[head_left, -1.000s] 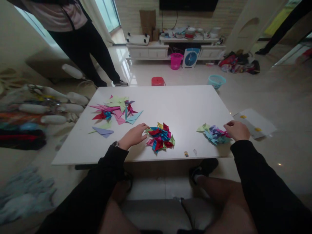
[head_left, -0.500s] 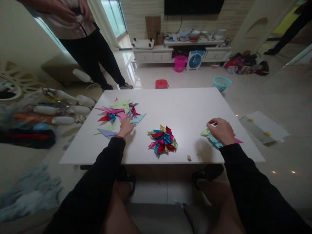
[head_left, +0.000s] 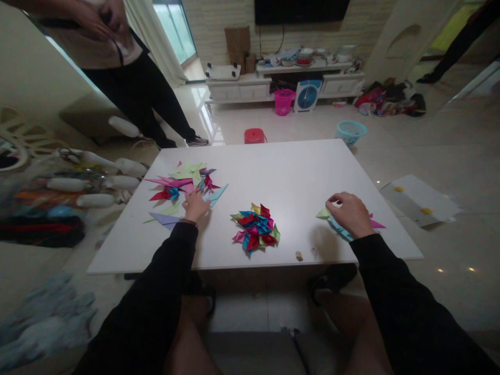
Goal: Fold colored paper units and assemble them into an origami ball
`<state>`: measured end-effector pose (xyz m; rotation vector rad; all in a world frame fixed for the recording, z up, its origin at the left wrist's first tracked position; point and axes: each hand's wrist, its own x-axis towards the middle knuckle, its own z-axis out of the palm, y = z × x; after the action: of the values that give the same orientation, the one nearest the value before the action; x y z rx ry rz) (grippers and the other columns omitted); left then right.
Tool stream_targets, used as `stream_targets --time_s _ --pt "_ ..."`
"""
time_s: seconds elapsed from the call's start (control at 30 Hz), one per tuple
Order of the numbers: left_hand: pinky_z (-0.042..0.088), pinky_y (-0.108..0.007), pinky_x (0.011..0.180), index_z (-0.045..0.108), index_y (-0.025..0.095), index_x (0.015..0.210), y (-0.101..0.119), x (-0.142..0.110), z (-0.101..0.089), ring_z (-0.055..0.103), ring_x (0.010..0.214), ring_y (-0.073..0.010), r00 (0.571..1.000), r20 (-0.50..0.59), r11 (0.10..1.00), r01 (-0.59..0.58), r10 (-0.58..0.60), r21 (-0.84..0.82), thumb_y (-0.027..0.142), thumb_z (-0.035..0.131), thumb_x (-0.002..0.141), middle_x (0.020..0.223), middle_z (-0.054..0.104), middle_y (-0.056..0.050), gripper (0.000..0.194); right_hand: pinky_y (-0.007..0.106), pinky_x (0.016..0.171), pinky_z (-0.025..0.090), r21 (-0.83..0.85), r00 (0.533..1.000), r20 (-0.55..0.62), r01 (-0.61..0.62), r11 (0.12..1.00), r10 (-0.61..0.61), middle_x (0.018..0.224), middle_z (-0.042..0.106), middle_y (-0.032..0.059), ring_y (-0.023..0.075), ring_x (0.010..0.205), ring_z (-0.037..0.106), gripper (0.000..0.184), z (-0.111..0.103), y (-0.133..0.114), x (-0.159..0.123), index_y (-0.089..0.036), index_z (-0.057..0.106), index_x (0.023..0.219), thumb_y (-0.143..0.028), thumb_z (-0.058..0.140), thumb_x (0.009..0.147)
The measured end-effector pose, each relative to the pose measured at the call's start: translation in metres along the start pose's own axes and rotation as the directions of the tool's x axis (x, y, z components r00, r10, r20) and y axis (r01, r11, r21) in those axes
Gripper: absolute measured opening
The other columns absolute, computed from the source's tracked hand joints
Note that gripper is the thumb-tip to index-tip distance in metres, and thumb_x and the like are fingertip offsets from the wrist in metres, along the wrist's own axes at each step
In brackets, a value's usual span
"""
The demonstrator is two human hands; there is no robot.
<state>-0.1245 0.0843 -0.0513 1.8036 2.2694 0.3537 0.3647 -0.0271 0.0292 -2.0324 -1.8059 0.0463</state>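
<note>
On the left of the white table (head_left: 273, 172), folded paper pieces (head_left: 189, 171) in pink, pale green, red and blue lie in a loose heap. My left hand (head_left: 195, 207) reaches over the heap's near side with fingers apart, a light blue folded piece (head_left: 216, 195) beside them. A lilac folded piece (head_left: 164, 220) lies by its wrist. Over at the right, my right hand (head_left: 351, 213) is raised above pale green (head_left: 322, 214) and light blue folded paper (head_left: 339, 229), thumb and fingers curled into a pinch. Whatever the pinch holds, if anything, is too small to see.
A cluster of shiny multicoloured folded paper (head_left: 255, 229) sits between my hands. Two small bits, one a cartoon sticker (head_left: 299, 255), lie near the front edge. A person (head_left: 128, 78) stands beyond the table's left. A red stool (head_left: 254, 136) and a blue basket (head_left: 351, 133) are behind it.
The view has shifted slightly, moving the scene a little left. My left hand's fingers have spread over the heap. My right hand stays in its pinch above the right-hand papers.
</note>
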Motion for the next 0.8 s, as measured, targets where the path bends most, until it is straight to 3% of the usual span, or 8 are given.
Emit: stream_targets --time_s 0.17,0.3,0.4,0.5,0.6,0.8 --pt "0.035 -0.059 0.115 0.056 0.016 0.14 0.012 -0.004 -0.014 0.039 0.14 -0.0414 0.997 -0.07 0.996 -0.046 0.04 -0.083 0.034 0.057 0.086 0.154 0.046 -0.016 0.057 0.039 0.075 0.045 0.013 1.0 0.008 0.011 1.0 -0.011 0.09 0.071 0.0099 0.0267 0.086 0.06 0.02 0.0 -0.009 0.001 -0.022 0.073 0.08 -0.032 0.057 0.083" --pt "0.035 -0.054 0.118 0.06 0.017 0.138 0.029 -0.021 -0.032 0.044 0.138 -0.0352 0.972 -0.145 0.969 -0.204 0.184 -0.141 0.03 0.055 0.089 0.149 0.052 -0.013 0.051 0.039 0.078 0.045 0.053 0.997 0.002 0.074 0.996 -0.074 0.086 0.069 0.0088 0.0263 0.085 0.059 0.018 0.005 -0.029 0.002 -0.021 0.072 0.078 -0.03 0.056 0.082" --pt "0.037 -0.051 0.118 0.063 0.017 0.133 0.041 -0.043 -0.041 0.049 0.135 -0.0309 0.926 -0.176 0.917 -0.361 0.333 -0.169 0.025 0.055 0.088 0.142 0.058 -0.013 0.047 0.039 0.079 0.045 0.097 0.991 -0.008 0.131 0.987 -0.131 0.085 0.068 0.0081 0.0263 0.086 0.059 0.016 0.01 -0.05 0.002 -0.021 0.071 0.077 -0.027 0.057 0.083" --pt "0.04 -0.052 0.117 0.065 0.019 0.129 0.051 -0.068 -0.045 0.053 0.131 -0.0285 0.851 -0.189 0.826 -0.523 0.49 -0.21 0.022 0.056 0.087 0.136 0.062 -0.011 0.043 0.039 0.082 0.046 0.164 0.972 0.025 0.228 0.96 -0.235 0.087 0.067 0.0076 0.0259 0.088 0.06 0.013 0.017 -0.074 0.001 -0.021 0.071 0.081 -0.024 0.059 0.084" --pt "0.045 -0.05 0.113 0.066 0.018 0.126 0.062 -0.092 -0.046 0.058 0.126 -0.0262 0.746 -0.189 0.7 -0.665 0.639 -0.26 0.02 0.057 0.089 0.133 0.065 -0.011 0.038 0.039 0.086 0.047 0.243 0.934 0.072 0.323 0.915 -0.349 0.092 0.067 0.0075 0.0256 0.093 0.061 0.009 0.025 -0.096 0.001 -0.021 0.071 0.087 -0.022 0.062 0.085" --pt "0.051 -0.046 0.104 0.068 0.019 0.126 0.083 -0.122 -0.052 0.062 0.118 -0.0246 0.553 -0.132 0.492 -0.809 0.823 -0.321 0.013 0.059 0.091 0.127 0.069 -0.01 0.037 0.037 0.092 0.047 0.292 0.85 0.188 0.43 0.854 -0.492 0.108 0.07 0.0094 0.0254 0.105 0.062 0.021 0.04 -0.126 -0.002 -0.019 0.07 0.108 -0.021 0.069 0.087"
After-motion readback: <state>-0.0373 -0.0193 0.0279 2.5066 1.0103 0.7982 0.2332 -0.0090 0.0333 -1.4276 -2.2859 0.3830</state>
